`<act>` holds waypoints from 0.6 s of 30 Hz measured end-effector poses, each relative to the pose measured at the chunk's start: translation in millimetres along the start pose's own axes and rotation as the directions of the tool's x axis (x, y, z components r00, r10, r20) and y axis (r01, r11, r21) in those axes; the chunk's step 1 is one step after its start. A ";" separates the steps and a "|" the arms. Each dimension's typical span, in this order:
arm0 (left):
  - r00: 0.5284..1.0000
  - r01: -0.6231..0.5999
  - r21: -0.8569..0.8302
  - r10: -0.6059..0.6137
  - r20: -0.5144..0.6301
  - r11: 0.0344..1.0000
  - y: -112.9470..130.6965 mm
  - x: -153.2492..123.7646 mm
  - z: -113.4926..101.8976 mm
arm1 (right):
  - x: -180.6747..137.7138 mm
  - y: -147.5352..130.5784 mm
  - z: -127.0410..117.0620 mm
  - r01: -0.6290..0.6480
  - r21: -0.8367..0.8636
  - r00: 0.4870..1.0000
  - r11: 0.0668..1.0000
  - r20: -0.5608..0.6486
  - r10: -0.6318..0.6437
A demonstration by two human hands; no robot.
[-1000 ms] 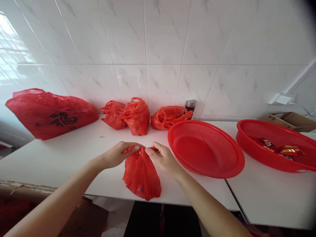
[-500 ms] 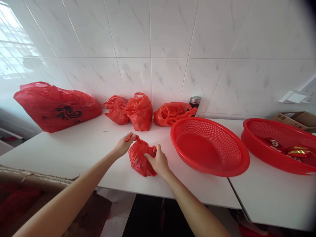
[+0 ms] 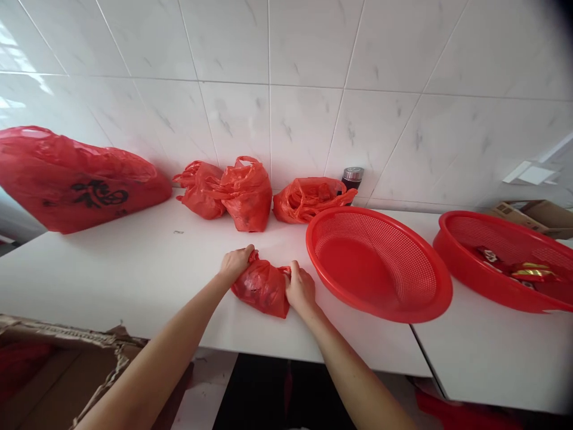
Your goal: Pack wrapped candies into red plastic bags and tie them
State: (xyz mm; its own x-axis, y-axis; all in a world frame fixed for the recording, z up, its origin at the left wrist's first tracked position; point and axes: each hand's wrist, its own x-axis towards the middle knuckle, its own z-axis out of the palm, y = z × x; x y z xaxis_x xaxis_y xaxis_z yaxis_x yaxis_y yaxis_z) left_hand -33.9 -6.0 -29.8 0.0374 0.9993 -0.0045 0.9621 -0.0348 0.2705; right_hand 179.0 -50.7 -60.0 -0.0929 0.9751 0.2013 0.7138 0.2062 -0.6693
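Note:
A filled red plastic bag lies on the white table near its front edge. My left hand is closed on the gathered top of the bag at its left corner. On the other side, my right hand grips the bag's right corner, thumb up. The plastic between the two hands looks stretched. Through the thin film I see darker contents, which I cannot make out.
Two tied red bags and a heap of red bags stand along the tiled wall, with a dark flask behind. A big red bag is at left. A red basket and another basket holding packets sit right. A cardboard box is lower left.
My hands have pulled the bag's top corners outward, and the bag looks wider and flatter. My right thumb has moved off the bag's front to its corner. The view has shifted slightly.

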 end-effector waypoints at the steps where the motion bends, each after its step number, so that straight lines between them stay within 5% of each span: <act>1: 1.000 -0.005 0.023 0.005 -0.009 1.000 -0.6 0.1 1.9 | 0.3 1.1 1.2 0.009 -0.037 1.000 0.999 -0.002 -0.010; 12: 0.981 0.043 0.030 -0.036 -0.191 0.999 -13.9 6.7 14.3 | -20.4 -14.8 -7.4 0.093 -0.082 0.995 0.992 0.046 -0.089; 18: 0.981 0.121 -0.115 -0.137 -0.139 0.986 -33.9 19.3 6.8 | -54.4 -34.0 -16.9 0.143 0.038 0.985 0.989 0.094 -0.146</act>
State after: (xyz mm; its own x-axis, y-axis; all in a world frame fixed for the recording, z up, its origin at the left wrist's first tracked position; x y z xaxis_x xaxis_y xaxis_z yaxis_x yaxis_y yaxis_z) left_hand -64.0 14.3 -45.6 -0.1324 0.9868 0.0928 0.9221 0.0883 0.3768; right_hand 171.5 -112.1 -36.1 -0.2614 0.9377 0.2289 0.6664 0.3469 -0.6599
